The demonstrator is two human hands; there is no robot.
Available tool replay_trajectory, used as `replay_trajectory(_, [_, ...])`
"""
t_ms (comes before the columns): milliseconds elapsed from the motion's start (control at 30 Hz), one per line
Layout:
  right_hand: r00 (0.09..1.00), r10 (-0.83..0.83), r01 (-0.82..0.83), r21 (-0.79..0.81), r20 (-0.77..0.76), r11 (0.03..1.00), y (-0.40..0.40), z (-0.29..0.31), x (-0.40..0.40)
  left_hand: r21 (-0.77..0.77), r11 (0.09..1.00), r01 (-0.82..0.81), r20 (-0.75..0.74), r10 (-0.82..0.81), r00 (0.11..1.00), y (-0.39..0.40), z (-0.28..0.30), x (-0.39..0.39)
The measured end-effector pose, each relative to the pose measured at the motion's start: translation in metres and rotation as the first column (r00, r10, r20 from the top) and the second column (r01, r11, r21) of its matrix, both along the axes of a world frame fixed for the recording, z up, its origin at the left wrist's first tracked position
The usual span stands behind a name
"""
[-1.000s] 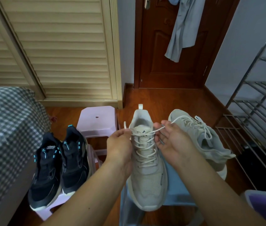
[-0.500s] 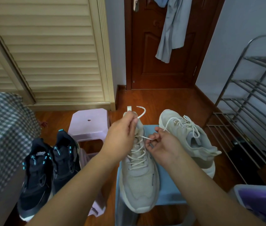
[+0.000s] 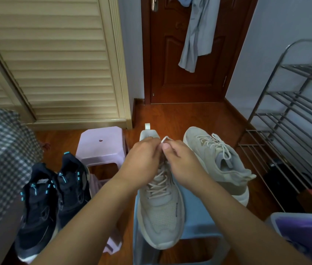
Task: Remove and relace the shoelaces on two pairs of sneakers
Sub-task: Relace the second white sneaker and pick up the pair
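Note:
A beige sneaker (image 3: 160, 213) lies toe towards me on a light blue stool (image 3: 199, 217), laced up its front with a pale shoelace (image 3: 159, 185). My left hand (image 3: 143, 161) and my right hand (image 3: 180, 161) meet over its tongue, each pinching the lace; a small loop (image 3: 165, 139) sticks up between the fingertips. The second beige sneaker (image 3: 218, 161) stands to the right, laced and tied. A black pair with teal accents (image 3: 49, 196) rests at the left on a pale stool.
A lilac stool (image 3: 101, 144) stands behind the black pair. A checked bedcover (image 3: 0, 150) fills the left edge. A metal shoe rack (image 3: 293, 119) lines the right wall, with a purple bin (image 3: 304, 234) at lower right. A wooden door (image 3: 185, 54) and a louvred wardrobe are beyond.
My hands have come together over the sneaker's tongue; the left dropped from its raised pull and the right moved up. The long free lace end has become a small loop between the fingertips.

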State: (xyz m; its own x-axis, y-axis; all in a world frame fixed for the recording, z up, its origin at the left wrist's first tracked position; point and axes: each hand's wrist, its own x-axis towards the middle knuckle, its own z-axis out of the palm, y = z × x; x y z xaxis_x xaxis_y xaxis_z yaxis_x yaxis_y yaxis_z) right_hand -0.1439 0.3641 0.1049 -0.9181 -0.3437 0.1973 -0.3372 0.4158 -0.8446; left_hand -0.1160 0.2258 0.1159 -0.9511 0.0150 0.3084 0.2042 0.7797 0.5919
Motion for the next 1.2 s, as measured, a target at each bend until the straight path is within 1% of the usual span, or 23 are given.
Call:
replay_trajectory(67, [0.999, 0.034, -0.033, 0.038, -0.016, 0.999, 0.003, 0.0, -0.001, 0.132, 0.991, 0.003, 0.048, -0.009, 0.999, -0.004, 0.001, 0.0])
replay_trajectory(133, [0.998, 0.061, -0.06, 0.047, -0.02, 0.997, 0.005, -0.002, -0.003, 0.205, 0.979, -0.015, 0.082, -0.002, 0.997, -0.006, 0.003, 0.001])
replay_trajectory(233, [0.999, 0.043, -0.042, 0.04, -0.029, 0.998, 0.004, -0.006, -0.005, 0.233, 0.972, -0.024, 0.092, 0.002, 0.996, -0.009, 0.004, 0.001])
replay_trajectory(367, [0.992, -0.054, 0.06, 0.057, -0.111, 0.997, 0.002, -0.006, -0.015, 0.267, 0.964, -0.017, 0.083, -0.005, 0.997, -0.014, 0.002, 0.002])
replay_trajectory(433, [0.989, -0.12, 0.124, 0.045, -0.083, 0.991, 0.004, -0.003, -0.017, 0.226, 0.971, -0.072, 0.074, 0.057, 0.996, -0.017, -0.001, 0.003])
replay_trajectory(500, [0.986, -0.166, 0.166, 0.008, -0.007, 0.986, 0.014, 0.007, -0.015, 0.245, 0.96, -0.132, 0.094, 0.112, 0.989, -0.017, 0.0, 0.005])
replay_trajectory(533, [0.988, -0.155, 0.154, 0.021, 0.028, 0.988, 0.02, 0.012, -0.014, 0.295, 0.946, -0.13, 0.119, 0.099, 0.988, -0.019, 0.001, 0.005])
replay_trajectory(567, [0.992, -0.103, 0.099, 0.063, 0.074, 0.993, 0.027, 0.017, -0.012, 0.353, 0.929, -0.113, 0.148, 0.064, 0.987, -0.02, 0.002, 0.006])
replay_trajectory(633, [0.986, 0.058, -0.087, 0.185, 0.157, 0.979, 0.036, 0.025, -0.006, 0.436, 0.898, -0.055, 0.171, -0.022, 0.985, -0.025, 0.007, 0.008])
replay_trajectory(667, [0.981, 0.108, -0.142, 0.214, 0.163, 0.966, 0.035, 0.025, -0.005, 0.457, 0.889, -0.021, 0.161, -0.059, 0.985, -0.029, 0.009, 0.008])
replay_trajectory(733, [0.988, 0.122, -0.137, 0.163, 0.096, 0.977, 0.024, 0.021, -0.005, 0.484, 0.875, 0.028, 0.159, -0.12, 0.98, -0.035, 0.01, 0.008])
replay_trajectory(767, [0.993, 0.115, -0.119, 0.121, 0.038, 0.986, 0.017, 0.018, -0.006, 0.488, 0.872, 0.034, 0.174, -0.136, 0.975, -0.036, 0.012, 0.009])
replay_trajectory(833, [0.99, 0.13, -0.124, 0.11, -0.055, 0.986, 0.002, 0.014, -0.007, 0.473, 0.881, 0.03, 0.205, -0.143, 0.968, -0.039, 0.011, 0.01])
replay_trajectory(933, [0.989, 0.111, -0.101, 0.104, -0.094, 0.989, -0.007, 0.006, -0.012, 0.461, 0.887, 0.036, 0.22, -0.153, 0.963, -0.043, 0.013, 0.014])
replay_trajectory(1000, [0.99, 0.086, -0.075, 0.095, -0.109, 0.993, -0.007, 0.005, -0.014, 0.454, 0.891, 0.011, 0.219, -0.124, 0.968, -0.044, 0.014, 0.015])
replay_trajectory(1033, [0.989, 0.083, -0.071, 0.1, -0.124, 0.992, -0.007, 0.005, -0.014, 0.425, 0.905, -0.024, 0.196, -0.066, 0.978, -0.043, 0.013, 0.014])
replay_trajectory(1067, [0.988, 0.086, -0.074, 0.097, -0.126, 0.993, -0.007, 0.005, -0.014, 0.382, 0.92, -0.086, 0.159, 0.026, 0.987, -0.04, 0.012, 0.012])
replay_trajectory(1133, [0.992, 0.11, -0.105, 0.073, -0.065, 0.992, -0.009, 0.005, -0.014, 0.311, 0.925, -0.221, 0.054, 0.215, 0.975, -0.029, 0.01, 0.011])
replay_trajectory(1167, [0.993, 0.117, -0.115, 0.063, -0.031, 0.991, -0.01, 0.005, -0.015, 0.261, 0.936, -0.235, -0.024, 0.25, 0.968, -0.023, 0.01, 0.011])
replay_trajectory(1200, [0.994, 0.113, -0.113, 0.039, -0.004, 0.993, -0.01, 0.005, -0.017, 0.199, 0.956, -0.217, -0.107, 0.241, 0.965, -0.018, 0.008, 0.011])
